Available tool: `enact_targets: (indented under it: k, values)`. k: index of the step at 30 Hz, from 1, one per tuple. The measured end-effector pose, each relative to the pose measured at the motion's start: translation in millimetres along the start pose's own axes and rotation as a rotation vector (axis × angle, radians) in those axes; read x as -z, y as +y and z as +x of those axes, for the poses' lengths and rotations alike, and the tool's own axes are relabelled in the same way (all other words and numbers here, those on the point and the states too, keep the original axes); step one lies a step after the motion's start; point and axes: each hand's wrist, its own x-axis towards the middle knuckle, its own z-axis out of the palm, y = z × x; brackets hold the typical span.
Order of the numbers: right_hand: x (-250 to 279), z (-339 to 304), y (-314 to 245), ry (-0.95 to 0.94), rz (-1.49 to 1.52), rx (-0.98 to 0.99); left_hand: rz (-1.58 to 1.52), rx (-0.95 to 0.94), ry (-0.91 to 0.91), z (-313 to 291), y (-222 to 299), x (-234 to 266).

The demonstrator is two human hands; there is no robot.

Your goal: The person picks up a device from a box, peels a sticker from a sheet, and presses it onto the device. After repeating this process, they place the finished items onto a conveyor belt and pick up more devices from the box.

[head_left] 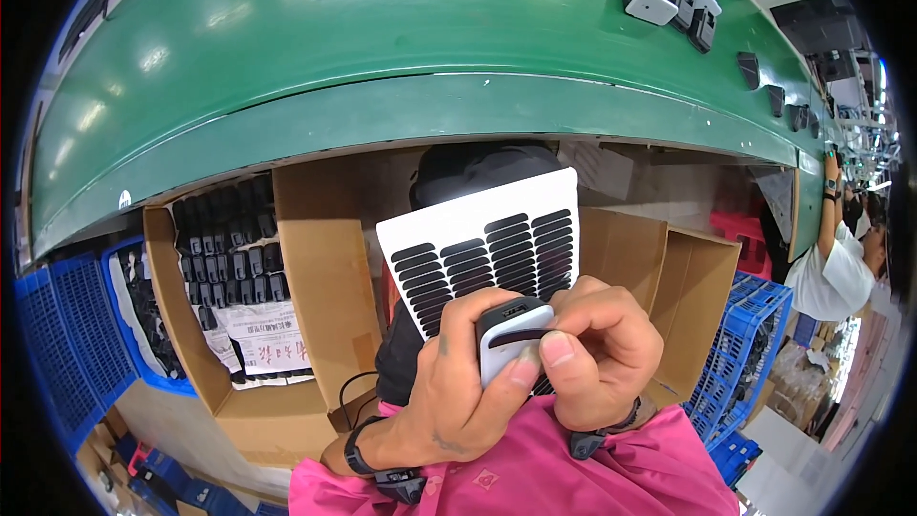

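My left hand (457, 390) is closed round a small white-faced device (501, 357) with black sides and a port in its top end. A narrow black sticker strip (521, 335) lies across its white face. My right hand (604, 352) pinches the strip's right end between thumb and finger, right against the device, and my left thumb rests on the face just below it. Under both hands, a white sticker sheet (478, 199) slopes over my lap. It carries columns of black strips, and my hands cover its lower part.
Ahead runs a green workbench (382, 110), with several black-and-white devices (652, 6) at its far right. Left stands a cardboard box (330, 272) with rows of black devices and newspaper. An open carton (702, 301) and a blue crate (731, 354) stand right. Farther right is another person (833, 277).
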Motion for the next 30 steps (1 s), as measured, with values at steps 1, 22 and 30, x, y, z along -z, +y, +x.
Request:
enact_targets:
  k: [1,22,30]
  values:
    - [1,0,0,0.006,-0.004,0.001,-0.001,-0.006,0.013,0,-1,0]
    - [0,0,6,0.05,-0.153,0.053,0.254,-0.205,0.076,0,-12,-4]
    - [2,0,5,-0.042,-0.2,0.091,0.241,-0.246,0.087,2,-16,-4]
